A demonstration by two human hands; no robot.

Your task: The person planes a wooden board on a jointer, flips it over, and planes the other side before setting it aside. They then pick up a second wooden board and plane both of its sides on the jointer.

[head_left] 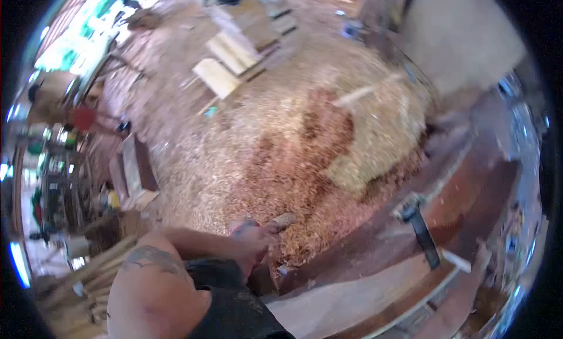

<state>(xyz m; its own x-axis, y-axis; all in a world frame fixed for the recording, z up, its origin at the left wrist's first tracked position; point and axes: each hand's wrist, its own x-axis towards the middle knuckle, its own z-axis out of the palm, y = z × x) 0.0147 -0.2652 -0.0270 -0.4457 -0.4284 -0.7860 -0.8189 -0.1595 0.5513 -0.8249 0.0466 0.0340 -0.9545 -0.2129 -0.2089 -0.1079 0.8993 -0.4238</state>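
Note:
My left arm, tattooed above the elbow, bends across the lower part of the view. At its end my left hand (255,245) is closed low over the shavings, beside the near end of a long reddish-brown wooden workpiece (346,251). A short, rounded, tan piece that looks like wood (285,220) sticks out past its fingers; blur hides its kind, and a small red and bluish patch (246,224) shows just behind the hand. My right hand is out of view.
Wood shavings (293,157) cover the ground ahead. A dark clamp-like strap (422,236) crosses the workpiece. Pale boards (226,63) lie farther off, and a dark wooden beam (138,169) stands at left. Stacked timber (88,286) lies lower left. A large panel (460,40) leans at upper right.

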